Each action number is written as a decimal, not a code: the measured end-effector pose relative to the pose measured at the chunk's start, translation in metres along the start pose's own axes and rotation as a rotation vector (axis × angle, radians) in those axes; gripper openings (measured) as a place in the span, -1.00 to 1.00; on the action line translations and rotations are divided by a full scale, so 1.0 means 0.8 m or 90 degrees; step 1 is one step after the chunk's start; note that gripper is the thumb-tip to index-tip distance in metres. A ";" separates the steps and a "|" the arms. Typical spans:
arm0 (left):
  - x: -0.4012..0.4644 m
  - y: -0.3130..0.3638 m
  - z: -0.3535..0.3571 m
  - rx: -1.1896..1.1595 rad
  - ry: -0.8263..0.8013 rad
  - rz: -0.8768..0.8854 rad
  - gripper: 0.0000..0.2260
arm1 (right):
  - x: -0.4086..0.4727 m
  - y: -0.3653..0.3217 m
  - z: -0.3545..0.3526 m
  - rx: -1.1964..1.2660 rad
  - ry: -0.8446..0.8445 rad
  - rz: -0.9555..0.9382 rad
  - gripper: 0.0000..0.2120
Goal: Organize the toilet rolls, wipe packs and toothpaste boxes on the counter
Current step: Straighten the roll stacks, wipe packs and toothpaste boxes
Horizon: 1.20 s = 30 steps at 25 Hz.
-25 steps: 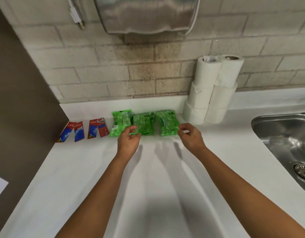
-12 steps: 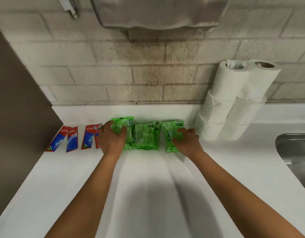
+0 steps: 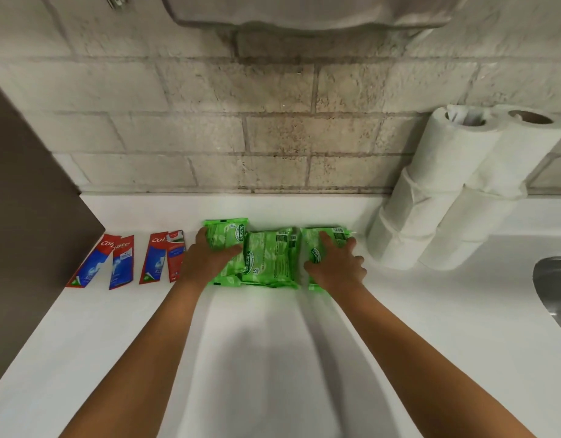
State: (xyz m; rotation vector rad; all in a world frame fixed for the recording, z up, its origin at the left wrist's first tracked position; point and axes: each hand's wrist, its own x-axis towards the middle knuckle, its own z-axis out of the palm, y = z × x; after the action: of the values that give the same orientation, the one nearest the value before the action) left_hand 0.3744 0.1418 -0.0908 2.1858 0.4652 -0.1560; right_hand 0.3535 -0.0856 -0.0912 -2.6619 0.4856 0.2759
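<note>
Three green wipe packs lie in a row near the wall on the white counter (image 3: pixel 272 358). My left hand (image 3: pixel 206 260) rests flat on the left wipe pack (image 3: pixel 228 238), fingers spread over its near half. My right hand (image 3: pixel 337 265) presses on the right wipe pack (image 3: pixel 333 237). The middle wipe pack (image 3: pixel 269 259) lies between them, untouched and overlapping the left one. Several red and blue toothpaste boxes (image 3: pixel 117 263) lie side by side to the left. Two stacks of white toilet rolls (image 3: pixel 456 191) stand against the wall at the right.
A steel sink (image 3: pixel 554 292) is set into the counter at the far right. A dark panel (image 3: pixel 26 200) bounds the counter on the left. A metal dispenser (image 3: pixel 304 11) hangs on the brick wall above.
Both hands moved forward from the packs' near edges onto the outer packs. The camera came closer and lower over the counter.
</note>
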 end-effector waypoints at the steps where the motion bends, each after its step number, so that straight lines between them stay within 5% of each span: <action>1: 0.000 0.001 0.003 -0.004 0.003 0.005 -0.14 | 0.000 -0.004 0.003 -0.001 0.004 -0.003 -0.33; 10: -0.004 0.003 0.014 -0.004 0.000 -0.009 -0.02 | -0.004 -0.018 0.017 -0.029 0.019 -0.038 -0.32; 13: -0.007 0.008 0.019 0.125 0.027 0.041 -0.12 | -0.011 -0.026 0.020 -0.152 0.059 -0.237 -0.20; 16: -0.011 0.011 0.023 0.249 0.030 0.106 -0.16 | -0.008 -0.040 0.026 -0.250 -0.009 -0.424 -0.20; 25: -0.004 -0.001 0.014 0.268 -0.044 0.129 -0.22 | 0.011 -0.043 0.020 -0.230 -0.042 -0.404 -0.27; 28: 0.007 -0.001 0.003 0.328 0.016 0.283 -0.28 | 0.021 -0.050 0.016 -0.214 -0.039 -0.407 -0.28; 30: 0.016 -0.003 -0.001 0.315 -0.048 0.341 -0.25 | 0.028 -0.051 0.018 -0.269 -0.072 -0.399 -0.21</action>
State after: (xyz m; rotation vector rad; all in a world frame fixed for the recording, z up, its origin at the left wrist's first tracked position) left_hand 0.3851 0.1476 -0.0957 2.6913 -0.2400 -0.0599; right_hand 0.3877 -0.0508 -0.0951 -3.0053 -0.4994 0.3580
